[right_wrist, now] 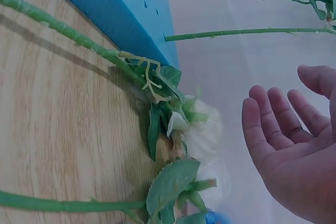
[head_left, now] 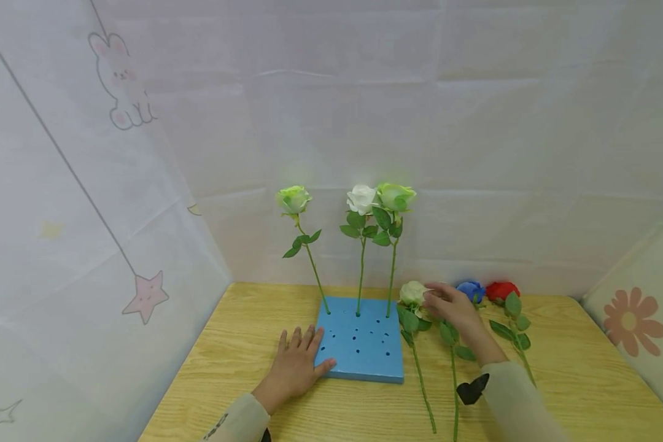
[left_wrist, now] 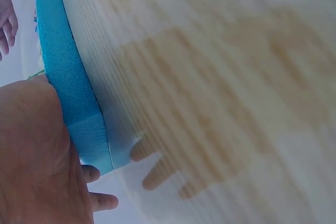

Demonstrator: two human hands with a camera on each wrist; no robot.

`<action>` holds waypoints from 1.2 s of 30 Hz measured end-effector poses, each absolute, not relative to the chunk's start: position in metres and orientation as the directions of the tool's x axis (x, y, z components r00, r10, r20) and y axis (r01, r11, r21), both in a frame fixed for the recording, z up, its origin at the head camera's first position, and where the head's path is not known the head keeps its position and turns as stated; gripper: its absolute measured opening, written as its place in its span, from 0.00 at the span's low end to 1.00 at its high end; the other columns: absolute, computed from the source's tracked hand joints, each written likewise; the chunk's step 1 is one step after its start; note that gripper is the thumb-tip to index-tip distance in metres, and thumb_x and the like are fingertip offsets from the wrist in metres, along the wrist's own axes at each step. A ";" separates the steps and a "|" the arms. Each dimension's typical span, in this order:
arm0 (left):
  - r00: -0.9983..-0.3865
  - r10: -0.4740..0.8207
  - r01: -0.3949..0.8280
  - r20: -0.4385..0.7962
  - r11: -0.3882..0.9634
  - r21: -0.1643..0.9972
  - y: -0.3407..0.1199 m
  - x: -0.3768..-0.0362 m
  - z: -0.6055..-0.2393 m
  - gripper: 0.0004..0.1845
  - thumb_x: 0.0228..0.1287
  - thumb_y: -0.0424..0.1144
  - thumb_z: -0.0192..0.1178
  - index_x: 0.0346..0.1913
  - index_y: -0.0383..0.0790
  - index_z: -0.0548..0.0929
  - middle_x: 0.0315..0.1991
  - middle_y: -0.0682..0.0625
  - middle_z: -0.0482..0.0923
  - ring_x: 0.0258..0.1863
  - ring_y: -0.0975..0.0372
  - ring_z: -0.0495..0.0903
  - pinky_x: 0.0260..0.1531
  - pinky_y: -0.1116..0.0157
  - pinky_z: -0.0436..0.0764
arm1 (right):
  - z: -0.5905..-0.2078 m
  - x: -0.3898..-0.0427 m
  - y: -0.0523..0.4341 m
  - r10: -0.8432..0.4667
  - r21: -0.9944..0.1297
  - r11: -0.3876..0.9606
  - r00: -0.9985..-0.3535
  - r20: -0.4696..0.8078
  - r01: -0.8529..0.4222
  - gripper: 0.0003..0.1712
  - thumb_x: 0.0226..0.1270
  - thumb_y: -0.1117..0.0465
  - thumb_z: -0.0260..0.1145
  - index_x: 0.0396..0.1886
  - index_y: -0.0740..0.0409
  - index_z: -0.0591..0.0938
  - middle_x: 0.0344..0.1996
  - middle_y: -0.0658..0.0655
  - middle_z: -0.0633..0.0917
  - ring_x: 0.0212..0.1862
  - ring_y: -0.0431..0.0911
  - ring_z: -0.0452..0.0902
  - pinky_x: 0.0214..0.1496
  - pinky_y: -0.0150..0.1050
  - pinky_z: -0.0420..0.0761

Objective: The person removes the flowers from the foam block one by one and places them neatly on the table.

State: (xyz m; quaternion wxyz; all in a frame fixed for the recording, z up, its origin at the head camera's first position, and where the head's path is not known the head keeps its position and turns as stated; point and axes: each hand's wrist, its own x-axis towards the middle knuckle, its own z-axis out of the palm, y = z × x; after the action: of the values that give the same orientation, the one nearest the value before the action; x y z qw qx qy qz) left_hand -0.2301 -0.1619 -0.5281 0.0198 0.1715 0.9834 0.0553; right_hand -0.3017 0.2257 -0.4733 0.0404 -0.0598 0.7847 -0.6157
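A blue foam block [head_left: 363,344] with several holes lies on the wooden table [head_left: 585,368]. Three roses stand in its far edge: a green one [head_left: 293,199], a white one [head_left: 361,199] and another green one [head_left: 395,196]. My left hand [head_left: 297,362] rests flat against the block's left side [left_wrist: 73,93], fingers straight. My right hand [head_left: 453,307] hovers open just right of a white rose [head_left: 413,293] that lies on the table, fingertips near its bloom [right_wrist: 202,132]. Its stem [right_wrist: 63,30] runs along the block.
A blue rose [head_left: 471,290] and a red rose [head_left: 501,290] lie on the table behind my right hand, stems toward me. White fabric walls with a star [head_left: 145,296] and a flower print [head_left: 632,320] close in the table on three sides.
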 end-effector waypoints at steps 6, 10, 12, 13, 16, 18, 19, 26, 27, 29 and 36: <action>-0.940 0.340 0.336 -0.017 0.935 0.116 -0.162 -0.229 -0.527 0.47 0.72 0.74 0.36 0.82 0.47 0.53 0.80 0.42 0.54 0.77 0.37 0.53 0.72 0.33 0.46 | -0.476 -0.310 0.218 -0.137 -0.977 0.206 -0.990 0.024 -0.052 0.35 0.76 0.48 0.63 0.75 0.59 0.69 0.63 0.71 0.76 0.61 0.62 0.77 0.64 0.54 0.78; -0.940 0.340 0.337 -0.010 0.934 0.117 -0.162 -0.230 -0.529 0.47 0.72 0.74 0.35 0.82 0.47 0.52 0.80 0.42 0.53 0.77 0.37 0.52 0.72 0.33 0.46 | -0.478 -0.316 0.213 -0.140 -0.980 0.193 -0.990 0.029 -0.056 0.33 0.76 0.49 0.64 0.74 0.58 0.70 0.62 0.70 0.76 0.60 0.61 0.78 0.63 0.53 0.79; -0.940 0.341 0.338 -0.007 0.934 0.113 -0.162 -0.230 -0.529 0.47 0.72 0.74 0.34 0.82 0.47 0.52 0.80 0.42 0.53 0.77 0.38 0.52 0.72 0.33 0.46 | -0.479 -0.319 0.210 -0.138 -0.980 0.191 -0.990 0.029 -0.055 0.33 0.76 0.50 0.64 0.74 0.58 0.70 0.61 0.69 0.77 0.60 0.61 0.78 0.63 0.54 0.78; -0.940 0.341 0.338 -0.006 0.934 0.110 -0.162 -0.230 -0.530 0.47 0.72 0.75 0.33 0.82 0.47 0.52 0.80 0.42 0.53 0.77 0.38 0.53 0.72 0.33 0.46 | -0.479 -0.320 0.209 -0.134 -0.981 0.187 -0.991 0.027 -0.052 0.33 0.76 0.50 0.65 0.74 0.58 0.71 0.61 0.68 0.77 0.60 0.61 0.78 0.63 0.55 0.78; -0.940 0.342 0.339 -0.006 0.935 0.104 -0.162 -0.230 -0.531 0.47 0.71 0.75 0.32 0.83 0.47 0.51 0.80 0.43 0.53 0.77 0.38 0.53 0.73 0.34 0.46 | -0.478 -0.321 0.206 -0.135 -0.982 0.180 -0.991 0.025 -0.049 0.32 0.76 0.50 0.64 0.74 0.57 0.71 0.61 0.67 0.78 0.61 0.63 0.76 0.65 0.57 0.76; -0.939 0.343 0.340 -0.008 0.934 0.107 -0.162 -0.231 -0.532 0.48 0.71 0.75 0.32 0.83 0.47 0.51 0.80 0.43 0.53 0.77 0.38 0.53 0.73 0.34 0.46 | -0.477 -0.322 0.203 -0.139 -0.982 0.180 -0.990 0.025 -0.050 0.32 0.76 0.49 0.64 0.74 0.55 0.71 0.61 0.65 0.78 0.62 0.63 0.75 0.66 0.57 0.75; -0.939 0.343 0.340 -0.009 0.934 0.107 -0.162 -0.231 -0.532 0.48 0.71 0.76 0.31 0.83 0.47 0.51 0.80 0.43 0.53 0.77 0.38 0.52 0.73 0.34 0.45 | -0.477 -0.323 0.202 -0.141 -0.985 0.167 -0.990 0.024 -0.047 0.32 0.76 0.49 0.64 0.73 0.55 0.71 0.62 0.65 0.78 0.63 0.63 0.75 0.66 0.57 0.75; -0.942 0.337 0.335 0.000 0.936 0.110 -0.163 -0.232 -0.535 0.48 0.71 0.76 0.31 0.83 0.48 0.51 0.81 0.43 0.53 0.78 0.38 0.52 0.73 0.34 0.45 | -0.476 -0.328 0.195 -0.170 -0.989 0.129 -0.984 0.047 -0.070 0.31 0.77 0.50 0.63 0.73 0.56 0.71 0.64 0.69 0.74 0.63 0.62 0.75 0.68 0.59 0.72; -0.942 0.336 0.334 0.001 0.936 0.109 -0.163 -0.232 -0.535 0.48 0.71 0.76 0.31 0.83 0.48 0.51 0.81 0.43 0.53 0.78 0.38 0.52 0.73 0.34 0.44 | -0.476 -0.328 0.194 -0.172 -0.990 0.125 -0.984 0.048 -0.070 0.30 0.77 0.52 0.63 0.73 0.56 0.71 0.65 0.69 0.74 0.63 0.61 0.75 0.68 0.59 0.72; -0.941 0.337 0.335 0.001 0.935 0.118 -0.163 -0.231 -0.534 0.48 0.71 0.75 0.33 0.82 0.47 0.52 0.80 0.43 0.53 0.78 0.38 0.52 0.72 0.33 0.44 | -0.475 -0.329 0.192 -0.179 -0.991 0.118 -0.983 0.046 -0.068 0.29 0.78 0.54 0.62 0.74 0.57 0.70 0.66 0.70 0.72 0.65 0.63 0.74 0.69 0.59 0.71; -0.936 0.351 0.352 0.027 0.929 0.119 -0.163 -0.230 -0.533 0.47 0.73 0.73 0.35 0.81 0.44 0.55 0.79 0.40 0.56 0.76 0.37 0.54 0.71 0.32 0.46 | -0.477 -0.337 0.183 -0.173 -0.991 0.120 -0.984 0.030 -0.051 0.31 0.78 0.53 0.62 0.75 0.57 0.69 0.66 0.70 0.73 0.65 0.65 0.72 0.68 0.57 0.73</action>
State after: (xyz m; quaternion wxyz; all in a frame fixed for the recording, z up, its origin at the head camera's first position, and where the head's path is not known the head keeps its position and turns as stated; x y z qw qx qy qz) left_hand -0.2300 -0.1630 -0.5330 -0.0026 0.1788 0.9820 0.0611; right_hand -0.3368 0.1829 -0.4774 0.0462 -0.0753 0.7468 -0.6592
